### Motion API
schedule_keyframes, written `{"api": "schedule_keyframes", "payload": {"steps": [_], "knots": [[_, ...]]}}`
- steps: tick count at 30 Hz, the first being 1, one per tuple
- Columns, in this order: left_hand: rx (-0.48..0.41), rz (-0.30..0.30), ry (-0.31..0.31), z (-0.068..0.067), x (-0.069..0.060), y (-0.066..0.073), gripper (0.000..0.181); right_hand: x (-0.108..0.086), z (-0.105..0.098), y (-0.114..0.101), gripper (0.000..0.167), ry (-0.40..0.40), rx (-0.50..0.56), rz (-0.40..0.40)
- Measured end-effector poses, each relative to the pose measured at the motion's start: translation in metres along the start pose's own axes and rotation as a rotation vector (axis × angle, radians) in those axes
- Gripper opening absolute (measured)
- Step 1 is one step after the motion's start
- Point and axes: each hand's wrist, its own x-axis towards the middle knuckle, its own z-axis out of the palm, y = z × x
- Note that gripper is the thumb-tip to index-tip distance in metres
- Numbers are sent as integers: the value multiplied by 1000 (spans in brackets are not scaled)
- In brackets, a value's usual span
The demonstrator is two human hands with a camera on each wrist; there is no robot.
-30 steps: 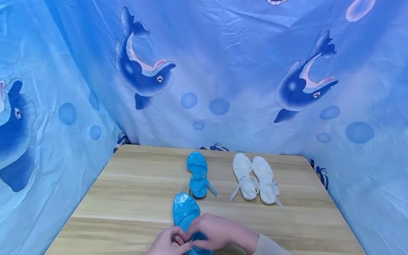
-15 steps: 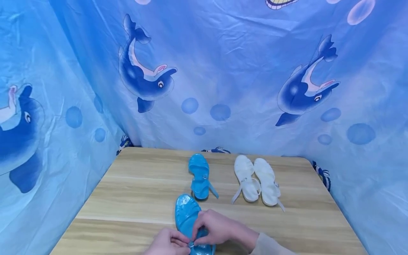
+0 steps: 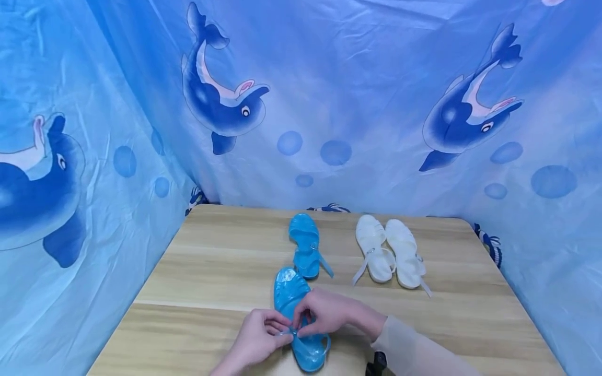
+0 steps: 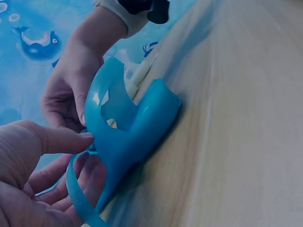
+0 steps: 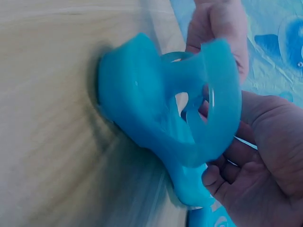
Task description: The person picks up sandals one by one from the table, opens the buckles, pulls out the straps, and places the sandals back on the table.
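Observation:
A glossy blue jelly sandal (image 3: 287, 292) lies on the table's near part, toe pointing away. Over its ankle strap both hands meet. My left hand (image 3: 257, 337) pinches the strap by the buckle between thumb and fingers, from the left side. From the right, my right hand (image 3: 329, 310) has its thumb and fingertips pinched at the same buckle spot. In the left wrist view the strap (image 4: 80, 189) loops down past the left hand's fingers. The right wrist view shows the sandal's raised heel part (image 5: 222, 90) beside the right hand; the buckle itself is largely hidden there.
A second blue sandal (image 3: 308, 256) lies just beyond, its strap loose to the right. Two white sandals (image 3: 369, 235) lie side by side farther right, straps undone. Blue dolphin-printed cloth (image 3: 376, 94) hangs behind and beside the wooden table (image 3: 197, 282).
The head view has shifted, so the table and sandals sit farther right. Both hands stay at the strap; the left hand's thumb and fingers now pinch it with straighter fingers.

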Motion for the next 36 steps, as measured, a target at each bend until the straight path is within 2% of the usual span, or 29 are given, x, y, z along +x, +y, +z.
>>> {"api": "schedule_keyframes", "payload": {"steps": [2,6,11,14,16,20,23,27,32,36], "knots": [[7,26,11,2,2,1,21,2,-5,4,9,-20,30,3],[20,33,14,5,0,2,21,7,-8,10,8,-67,94,-7],[7,-3,3,12,-13,-7,21,10,2,10,7,-145,166,-12],[16,-5,1,15,-17,-10,20,10,6,9,7,-162,170,-11],[21,17,14,15,-14,-8,19,10,4,8,4,-142,149,-11],[26,53,43,14,-5,-1,20,11,-3,6,8,-74,24,-56],[35,34,63,12,-2,1,25,15,-2,5,13,-34,-61,-126],[70,29,110,11,4,4,29,18,0,9,14,41,-111,-172],[104,22,133,15,7,5,26,14,7,14,14,103,-89,-170],[111,-5,119,21,-1,0,23,7,21,16,13,109,-22,-164]]}}
